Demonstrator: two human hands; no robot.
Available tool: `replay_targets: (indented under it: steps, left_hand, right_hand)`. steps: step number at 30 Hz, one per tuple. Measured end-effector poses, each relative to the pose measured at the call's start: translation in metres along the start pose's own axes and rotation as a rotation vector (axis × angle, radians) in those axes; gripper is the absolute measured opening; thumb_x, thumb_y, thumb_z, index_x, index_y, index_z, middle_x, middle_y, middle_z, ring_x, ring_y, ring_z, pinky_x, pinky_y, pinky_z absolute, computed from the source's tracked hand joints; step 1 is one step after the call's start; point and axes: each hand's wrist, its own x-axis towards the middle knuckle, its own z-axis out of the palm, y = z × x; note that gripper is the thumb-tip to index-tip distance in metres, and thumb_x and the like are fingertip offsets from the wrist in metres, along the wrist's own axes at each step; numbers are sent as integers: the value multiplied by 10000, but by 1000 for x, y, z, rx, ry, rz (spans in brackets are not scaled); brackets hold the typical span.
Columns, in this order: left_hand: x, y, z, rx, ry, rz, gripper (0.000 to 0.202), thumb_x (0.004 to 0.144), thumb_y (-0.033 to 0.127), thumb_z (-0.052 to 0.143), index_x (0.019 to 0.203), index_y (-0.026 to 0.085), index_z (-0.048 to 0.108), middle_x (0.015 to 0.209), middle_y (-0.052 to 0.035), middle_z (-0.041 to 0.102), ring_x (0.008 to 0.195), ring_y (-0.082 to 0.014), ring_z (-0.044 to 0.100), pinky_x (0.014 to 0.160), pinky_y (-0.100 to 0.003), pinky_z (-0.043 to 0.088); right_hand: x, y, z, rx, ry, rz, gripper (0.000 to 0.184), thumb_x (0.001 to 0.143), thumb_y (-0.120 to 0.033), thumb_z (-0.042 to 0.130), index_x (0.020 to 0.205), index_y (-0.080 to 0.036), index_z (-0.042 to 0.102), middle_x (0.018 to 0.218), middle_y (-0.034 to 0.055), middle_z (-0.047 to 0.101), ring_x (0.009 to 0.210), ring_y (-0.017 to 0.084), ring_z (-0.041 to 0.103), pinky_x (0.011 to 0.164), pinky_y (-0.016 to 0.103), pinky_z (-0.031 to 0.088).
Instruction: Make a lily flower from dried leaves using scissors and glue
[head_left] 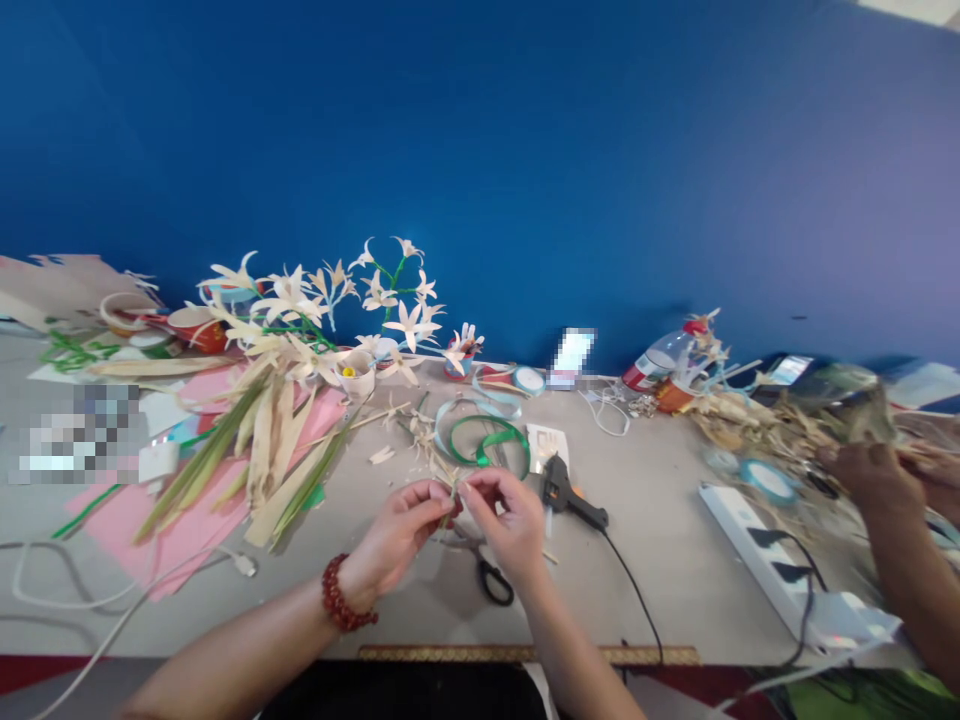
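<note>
My left hand [397, 530], with a red bead bracelet [339, 598] at its wrist, pinches a thin pale strip [454, 486] that looks like dried husk. From the other side, the thumb and fingertips of my right hand [510, 520] close on the same strip, and the fingers partly hide it. Just beneath the hands lie scissors [493, 582], their blades partly covered. A black glue gun [570, 495] rests to the right of my right hand. Behind the hands is a loop of green ribbon [499, 440].
Husk leaves [270, 430] lie on pink paper [202, 510] at left, below white husk flowers [289, 295]. A bottle [660, 358] stands by the blue wall. At right are a power strip [757, 555] and another person's hands [874, 490]. A ruler [525, 655] lines the front edge.
</note>
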Motion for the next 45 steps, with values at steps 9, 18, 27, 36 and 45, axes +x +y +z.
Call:
replay_targets:
  steps: [9, 18, 27, 36, 45]
  left_hand:
    - [0, 0, 0, -15, -12, -16, 119, 741, 201, 727, 688, 144, 637, 714, -6, 593, 696, -125, 516, 712, -251, 396]
    - [-2, 3, 1, -19, -28, -18, 150, 749, 219, 724, 663, 144, 626, 695, -8, 578, 688, -125, 509, 704, -245, 403]
    - [-2, 0, 0, -68, -89, 2, 96, 747, 196, 744, 731, 145, 664, 746, -20, 614, 751, -136, 547, 758, -257, 423]
    - [-6, 4, 2, 70, -72, 113, 123, 726, 251, 769, 718, 161, 686, 829, -22, 620, 809, -150, 557, 767, -248, 437]
    - [-7, 1, -1, 204, -102, 217, 88, 786, 266, 712, 783, 179, 700, 881, -40, 618, 835, -168, 551, 760, -261, 438]
  right_hand:
    - [-3, 8, 2, -122, 1, -73, 31, 853, -218, 613, 841, -213, 641, 647, -1, 647, 515, 129, 555, 519, 248, 439]
    - [-9, 7, 2, -166, 130, -154, 170, 819, -206, 662, 984, -236, 637, 643, -19, 588, 505, 125, 500, 494, 246, 419]
    - [-20, -8, 4, -40, 88, -166, 79, 844, -158, 619, 872, -228, 644, 721, 30, 648, 625, 172, 580, 594, 298, 458]
    - [-21, -14, 7, 45, 91, -177, 114, 817, -140, 659, 874, -238, 646, 783, 30, 657, 605, 152, 554, 553, 275, 440]
    - [-24, -14, 8, 67, 90, -151, 89, 833, -142, 636, 833, -231, 637, 745, 25, 646, 622, 157, 552, 563, 272, 435]
